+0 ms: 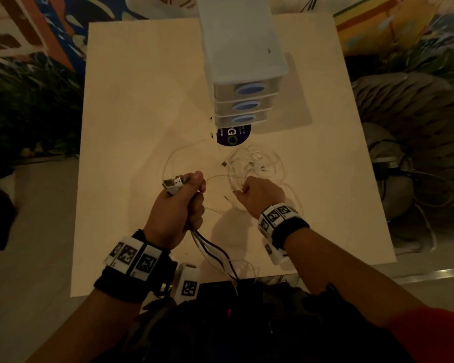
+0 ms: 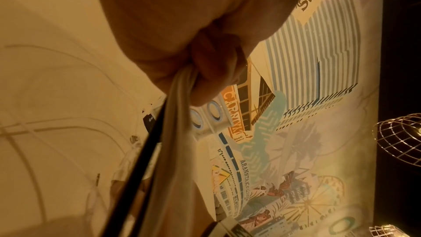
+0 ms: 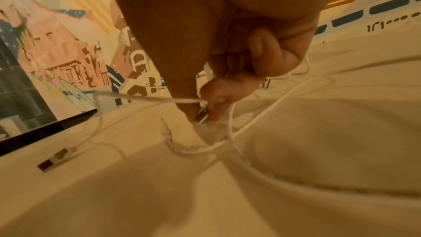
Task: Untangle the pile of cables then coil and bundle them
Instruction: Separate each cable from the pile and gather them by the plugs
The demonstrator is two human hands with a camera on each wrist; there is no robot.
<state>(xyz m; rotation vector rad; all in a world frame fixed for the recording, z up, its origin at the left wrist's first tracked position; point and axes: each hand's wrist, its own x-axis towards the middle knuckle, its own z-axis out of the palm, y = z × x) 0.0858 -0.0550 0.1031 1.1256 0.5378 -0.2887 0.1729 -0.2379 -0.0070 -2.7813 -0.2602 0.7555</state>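
A tangle of thin white cables (image 1: 254, 166) lies in the middle of the pale table (image 1: 131, 100). My left hand (image 1: 180, 210) is fisted round a bunch of cables (image 1: 210, 248), white and black, with USB plugs (image 1: 173, 184) sticking out above the thumb. The bunch (image 2: 173, 129) hangs from the fist in the left wrist view. My right hand (image 1: 257, 193) sits at the tangle's near edge, thumb and forefinger pinching a small plug on a white cable (image 3: 205, 114). A loose USB plug (image 3: 54, 159) lies on the table to its left.
A translucent three-drawer plastic organiser (image 1: 243, 74) stands at the back centre of the table, with a dark round sticker (image 1: 233, 134) in front of it. Grey ducting and more cords (image 1: 414, 179) lie on the floor to the right. A patterned rug borders the table's left side.
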